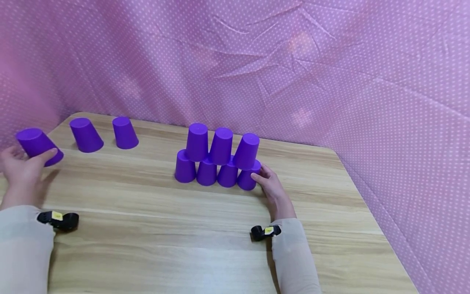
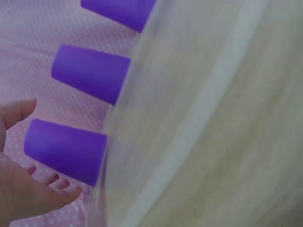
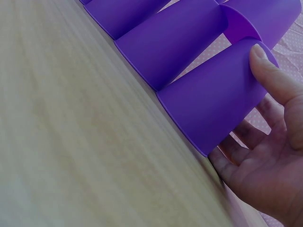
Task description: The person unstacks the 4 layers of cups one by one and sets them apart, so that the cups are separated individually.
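Purple cups stand upside down on the wooden table. In the head view, several form a lower row, with three more across their tops. My right hand point(image 1: 271, 185) holds the right-end lower cup point(image 3: 215, 97), thumb point(image 3: 267, 66) on its near wall and fingers along its outer side; some fingertips are hidden behind it. At the far left, my left hand point(image 1: 23, 169) reaches around a single cup point(image 1: 38, 146). Seen from the left wrist, its thumb point(image 2: 19, 111) is spread away from that cup point(image 2: 66, 151), with the other fingers low beside the rim.
Two separate cups, one point(image 1: 86, 135) nearer the left hand and another point(image 1: 125, 133) farther right, stand between that hand and the stack. Pink dotted cloth point(image 1: 235, 57) hangs behind the table point(image 1: 165, 237) and along its sides. Both wrists wear black camera mounts point(image 1: 58, 221).
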A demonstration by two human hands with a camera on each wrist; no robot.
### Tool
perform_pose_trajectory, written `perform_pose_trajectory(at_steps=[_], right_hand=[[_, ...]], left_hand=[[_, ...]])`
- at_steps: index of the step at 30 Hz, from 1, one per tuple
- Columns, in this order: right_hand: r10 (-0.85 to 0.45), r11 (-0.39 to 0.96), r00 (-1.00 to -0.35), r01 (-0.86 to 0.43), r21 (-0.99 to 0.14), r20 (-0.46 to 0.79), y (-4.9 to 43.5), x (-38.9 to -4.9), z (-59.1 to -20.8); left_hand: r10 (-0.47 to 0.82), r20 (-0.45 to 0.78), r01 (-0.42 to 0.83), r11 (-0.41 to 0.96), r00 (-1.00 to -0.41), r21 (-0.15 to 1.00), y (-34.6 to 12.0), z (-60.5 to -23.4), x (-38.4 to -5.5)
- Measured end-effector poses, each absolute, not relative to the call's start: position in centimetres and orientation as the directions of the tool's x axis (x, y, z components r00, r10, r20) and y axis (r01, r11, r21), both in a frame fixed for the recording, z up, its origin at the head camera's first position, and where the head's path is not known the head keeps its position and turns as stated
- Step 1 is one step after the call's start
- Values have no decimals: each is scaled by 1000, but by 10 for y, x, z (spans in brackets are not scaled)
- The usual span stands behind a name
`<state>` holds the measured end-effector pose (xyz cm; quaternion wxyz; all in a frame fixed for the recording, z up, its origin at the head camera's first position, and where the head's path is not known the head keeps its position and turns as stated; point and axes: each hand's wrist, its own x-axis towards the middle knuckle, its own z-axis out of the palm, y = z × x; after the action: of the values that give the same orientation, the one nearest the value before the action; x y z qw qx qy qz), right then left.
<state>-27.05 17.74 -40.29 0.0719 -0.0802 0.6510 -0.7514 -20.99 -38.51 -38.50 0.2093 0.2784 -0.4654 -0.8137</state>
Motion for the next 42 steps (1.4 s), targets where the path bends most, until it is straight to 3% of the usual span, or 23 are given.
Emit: perform_pose_trajectory(at_steps=[5, 11, 17, 21, 27, 34, 42], right_hand=[[-207, -146, -978, -3, -989, 33, 176, -271, -403], [-220, -124, -975, 2, -992, 25, 178, -271, -402], [-208, -103, -978, 21, -994, 1, 177, -271, -402], [-224, -118, -973, -26, -993, 52, 177, -272, -406], [-258, -157, -954, -115, -981, 153, 180, -274, -414], [-218, -122, -975, -19, -992, 46, 176, -272, -407], [-205, -116, -979, 19, -993, 6, 176, -272, -401]], left_hand=[[-570, -274, 51, -489, -775, 871, -367, -371, -199], [-533, -258, 27, -468, -806, 883, -367, -381, -203], [-543, -107, 21, -225, -833, 974, -380, -411, -231], [-532, -12, 39, -84, -847, 996, -375, -418, -245], [-467, 51, 76, -34, -883, 997, -345, -413, -253], [-353, 101, 136, -76, -930, 988, -302, -395, -255], [-268, 157, 131, 114, -951, 985, -238, -356, -244]])
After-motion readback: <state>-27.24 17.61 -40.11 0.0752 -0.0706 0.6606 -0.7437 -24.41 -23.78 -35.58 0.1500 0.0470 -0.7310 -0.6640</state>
